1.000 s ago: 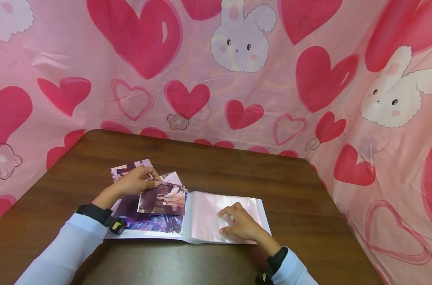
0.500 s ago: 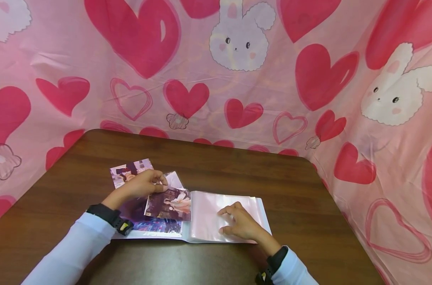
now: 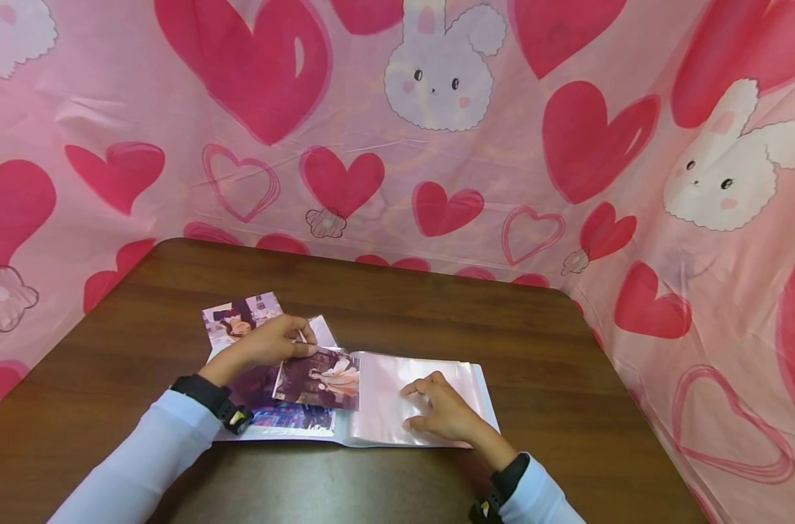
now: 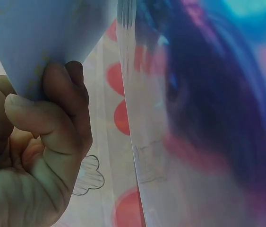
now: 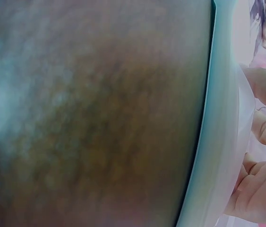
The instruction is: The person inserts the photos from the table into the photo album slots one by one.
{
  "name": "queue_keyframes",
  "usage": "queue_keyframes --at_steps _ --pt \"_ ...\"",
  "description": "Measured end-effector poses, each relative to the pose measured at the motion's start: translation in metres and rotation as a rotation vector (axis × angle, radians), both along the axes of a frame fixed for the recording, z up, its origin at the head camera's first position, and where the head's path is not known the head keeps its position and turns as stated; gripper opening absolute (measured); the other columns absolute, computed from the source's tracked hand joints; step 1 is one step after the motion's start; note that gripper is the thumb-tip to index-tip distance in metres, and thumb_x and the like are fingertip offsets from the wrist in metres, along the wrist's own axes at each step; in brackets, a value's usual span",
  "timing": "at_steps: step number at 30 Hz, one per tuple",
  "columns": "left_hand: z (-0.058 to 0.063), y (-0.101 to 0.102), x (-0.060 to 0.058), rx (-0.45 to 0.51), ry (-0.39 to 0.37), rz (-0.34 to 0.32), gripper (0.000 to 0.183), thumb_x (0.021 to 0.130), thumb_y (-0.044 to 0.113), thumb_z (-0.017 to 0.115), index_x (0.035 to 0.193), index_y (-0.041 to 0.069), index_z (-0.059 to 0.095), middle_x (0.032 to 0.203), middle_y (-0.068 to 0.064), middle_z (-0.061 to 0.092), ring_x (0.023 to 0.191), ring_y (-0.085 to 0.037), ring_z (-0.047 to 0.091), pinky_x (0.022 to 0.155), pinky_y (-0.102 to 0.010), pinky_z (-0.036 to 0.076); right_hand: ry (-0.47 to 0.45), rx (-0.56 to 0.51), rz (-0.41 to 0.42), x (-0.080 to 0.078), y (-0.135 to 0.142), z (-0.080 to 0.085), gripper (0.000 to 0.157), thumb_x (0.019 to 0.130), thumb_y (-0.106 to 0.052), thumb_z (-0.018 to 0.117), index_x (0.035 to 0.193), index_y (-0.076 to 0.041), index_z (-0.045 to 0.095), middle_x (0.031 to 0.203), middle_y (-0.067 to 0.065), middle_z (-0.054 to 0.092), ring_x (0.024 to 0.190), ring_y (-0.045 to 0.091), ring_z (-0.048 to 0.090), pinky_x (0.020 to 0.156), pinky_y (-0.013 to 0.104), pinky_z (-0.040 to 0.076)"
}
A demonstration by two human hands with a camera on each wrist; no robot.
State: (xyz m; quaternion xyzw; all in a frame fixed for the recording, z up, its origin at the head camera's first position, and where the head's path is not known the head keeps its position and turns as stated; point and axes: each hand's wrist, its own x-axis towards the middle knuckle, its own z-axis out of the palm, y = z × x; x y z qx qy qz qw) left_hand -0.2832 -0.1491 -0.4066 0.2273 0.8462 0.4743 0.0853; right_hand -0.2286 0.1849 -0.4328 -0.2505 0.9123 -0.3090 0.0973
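My left hand [image 3: 269,342] pinches a small photo print [image 3: 319,380] by its upper left corner, thumb against fingers. The print shows a figure in pale, flowing clothes on a dark ground; its pale back [image 4: 52,28] faces the left wrist view. It overlaps the left page and spine of an open photo album [image 3: 341,429]. On that left page lies a purple and blue picture [image 3: 295,418] behind clear plastic. My right hand [image 3: 446,411] rests bent fingertips and thumb, spread apart, on the pale pink right page [image 3: 379,407].
Behind the left hand, another photo [image 3: 230,322] lies at the album's upper left. A whitish card [image 3: 322,332] pokes out beyond the album's top edge. All of it lies on a brown wooden table [image 3: 397,313], with a pink heart-and-rabbit cloth [image 3: 365,87] hanging behind.
My left hand has carried the photo print rightward and slightly toward me, across the spine to the right page's edge. More of the photo behind is uncovered. The right hand stays in place.
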Motion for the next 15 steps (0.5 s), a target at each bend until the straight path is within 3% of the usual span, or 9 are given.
queue_keyframes --at_steps 11,15 --pt "-0.0050 -0.0035 -0.0005 -0.058 0.026 0.032 0.008 0.081 0.009 0.070 0.083 0.004 0.064 0.065 0.001 0.054 0.060 -0.016 0.045 0.058 -0.033 0.038 -0.006 -0.012 0.003 0.0012 0.0004 0.0014 0.042 0.072 -0.020 0.080 0.110 -0.011 0.064 0.094 0.004 0.044 0.081 0.019 0.044 0.065 0.029 0.039" --pt "-0.0039 -0.0079 0.0010 -0.060 -0.002 0.032 0.007 0.081 0.008 0.069 0.083 0.003 0.064 0.064 0.000 0.054 0.052 -0.013 0.044 0.049 -0.029 0.039 -0.003 -0.020 0.007 0.0007 0.0010 0.0013 0.042 0.073 -0.020 0.080 0.110 -0.011 0.064 0.094 0.004 0.045 0.082 0.019 0.044 0.066 0.029 0.039"
